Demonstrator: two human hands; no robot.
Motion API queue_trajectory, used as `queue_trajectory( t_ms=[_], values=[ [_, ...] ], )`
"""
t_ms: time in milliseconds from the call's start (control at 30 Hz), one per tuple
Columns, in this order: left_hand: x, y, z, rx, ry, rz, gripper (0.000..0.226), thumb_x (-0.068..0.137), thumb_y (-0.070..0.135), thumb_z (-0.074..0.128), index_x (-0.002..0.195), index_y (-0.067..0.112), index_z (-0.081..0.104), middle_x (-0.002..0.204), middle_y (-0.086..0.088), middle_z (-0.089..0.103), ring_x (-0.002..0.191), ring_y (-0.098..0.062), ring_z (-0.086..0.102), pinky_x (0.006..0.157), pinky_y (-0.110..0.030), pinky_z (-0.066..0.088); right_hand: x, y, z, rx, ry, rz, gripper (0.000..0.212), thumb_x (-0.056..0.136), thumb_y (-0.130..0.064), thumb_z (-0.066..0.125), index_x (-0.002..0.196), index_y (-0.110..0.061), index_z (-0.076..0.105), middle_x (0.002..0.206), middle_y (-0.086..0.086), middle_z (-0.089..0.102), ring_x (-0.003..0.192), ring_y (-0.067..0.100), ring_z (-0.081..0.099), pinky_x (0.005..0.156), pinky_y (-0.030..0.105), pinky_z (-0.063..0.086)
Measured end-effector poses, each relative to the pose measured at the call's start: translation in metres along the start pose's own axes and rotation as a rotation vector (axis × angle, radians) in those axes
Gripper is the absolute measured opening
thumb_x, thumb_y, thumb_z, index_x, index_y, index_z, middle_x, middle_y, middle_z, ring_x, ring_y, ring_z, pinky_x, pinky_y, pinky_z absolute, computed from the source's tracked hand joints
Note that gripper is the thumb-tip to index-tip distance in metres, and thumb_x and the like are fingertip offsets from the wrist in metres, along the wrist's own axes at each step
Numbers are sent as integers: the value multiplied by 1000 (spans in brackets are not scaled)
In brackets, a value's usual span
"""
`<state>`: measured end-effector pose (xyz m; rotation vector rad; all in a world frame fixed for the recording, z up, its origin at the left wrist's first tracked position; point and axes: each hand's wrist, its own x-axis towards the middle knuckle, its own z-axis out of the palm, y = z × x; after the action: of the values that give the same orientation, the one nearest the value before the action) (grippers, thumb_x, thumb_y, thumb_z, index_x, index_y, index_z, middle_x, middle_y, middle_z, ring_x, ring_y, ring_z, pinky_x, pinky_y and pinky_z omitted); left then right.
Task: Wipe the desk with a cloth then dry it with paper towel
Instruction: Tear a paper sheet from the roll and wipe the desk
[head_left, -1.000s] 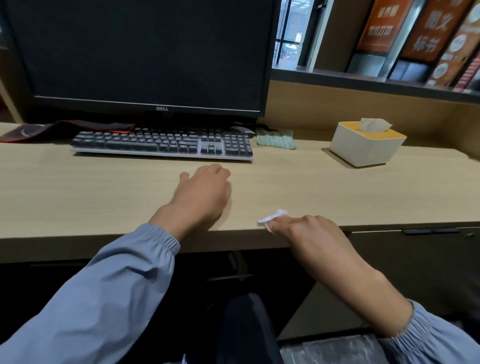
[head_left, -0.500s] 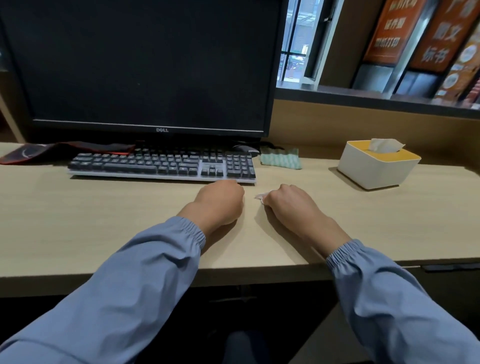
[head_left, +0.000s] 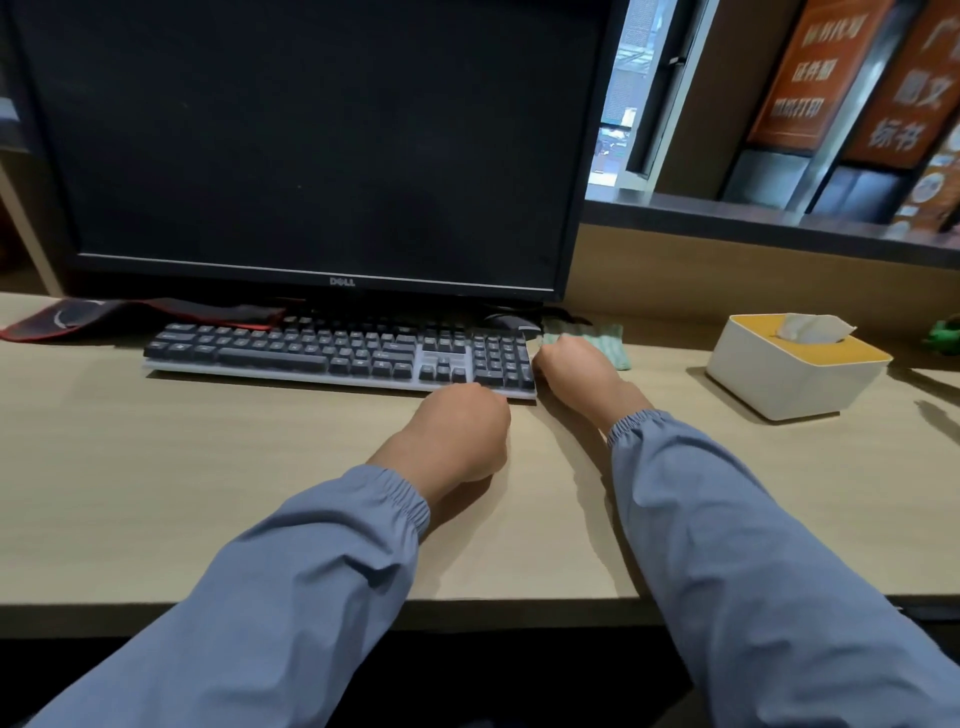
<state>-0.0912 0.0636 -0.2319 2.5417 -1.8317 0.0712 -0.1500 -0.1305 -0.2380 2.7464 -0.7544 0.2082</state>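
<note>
Cloth (head_left: 605, 340): green with pale stripes, bunched up, lying at the back of the desk (head_left: 208, 467) just beside the keyboard (head_left: 337, 353).
My right hand (head_left: 574, 366): curling at the cloth; I cannot tell if it is gripping.
My left hand (head_left: 457, 431): sitting clenched on the desk, holding nothing.
Paper towel (head_left: 810, 328): white, poking out of its box (head_left: 779, 379).

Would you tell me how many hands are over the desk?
2: the left hand in front of the keyboard, the right hand at its right end, by the green cloth.
</note>
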Motion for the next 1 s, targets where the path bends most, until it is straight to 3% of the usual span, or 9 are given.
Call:
queue_trajectory(
  t_ms=[167, 267, 367, 533, 733, 900, 1000],
  values=[
    [1, 2, 1, 8, -1, 9, 16, 95, 9, 47, 99, 14, 63, 110, -7, 66, 95, -27, 61, 82, -39, 57, 2, 6, -4, 95, 9, 3, 34, 86, -6, 60, 116, -18, 72, 100, 18, 72, 92, 40, 66, 73, 38, 51],
    [3, 2, 0, 14, -6, 12, 24, 96, 10, 47, 107, 13, 68, 110, -7, 67, 93, -26, 59, 82, -38, 57, -1, 11, -2, 55, -3, -32, 32, 93, -12, 56, 117, -24, 74, 104, 15, 72, 93, 37, 66, 76, 38, 53],
    [3, 2, 1, 21, -14, 25, 24, 96, 9, 47, 108, 12, 67, 113, -9, 66, 102, -28, 63, 88, -40, 57, -4, 9, 4, -56, -4, -76, 30, 100, -17, 48, 118, -20, 72, 104, 13, 71, 93, 34, 66, 69, 33, 46],
    [4, 3, 0, 4, -4, 25, 13, 96, 9, 47, 93, 16, 58, 111, -9, 66, 101, -28, 62, 86, -39, 57, 3, 3, 6, -133, -29, -44, 30, 101, -13, 45, 117, -11, 70, 109, 14, 70, 100, 34, 66, 78, 39, 51],
    [5, -1, 8, 5, 20, 29, 24, 97, 10, 47, 109, 12, 68, 115, -10, 65, 104, -30, 62, 88, -41, 56, 11, 2, 5, -62, -8, 22, 27, 94, -9, 50, 109, -11, 74, 103, 17, 71, 95, 37, 66, 69, 34, 45],
    [7, -3, 10, -10, 23, 6, 22, 99, 13, 48, 109, 12, 68, 115, -9, 66, 102, -29, 61, 78, -37, 51, 10, 2, 1, -14, -5, -8, 24, 89, -7, 55, 98, -11, 77, 91, 16, 71, 84, 37, 64, 62, 32, 38],
    [7, -2, 10, -4, 25, -6, 17, 98, 10, 47, 100, 14, 64, 113, -9, 66, 92, -27, 55, 74, -36, 47, -1, 8, 1, -47, -31, -38, 26, 90, -5, 54, 96, -14, 77, 88, 15, 70, 80, 36, 63, 63, 36, 48]
  ],
)
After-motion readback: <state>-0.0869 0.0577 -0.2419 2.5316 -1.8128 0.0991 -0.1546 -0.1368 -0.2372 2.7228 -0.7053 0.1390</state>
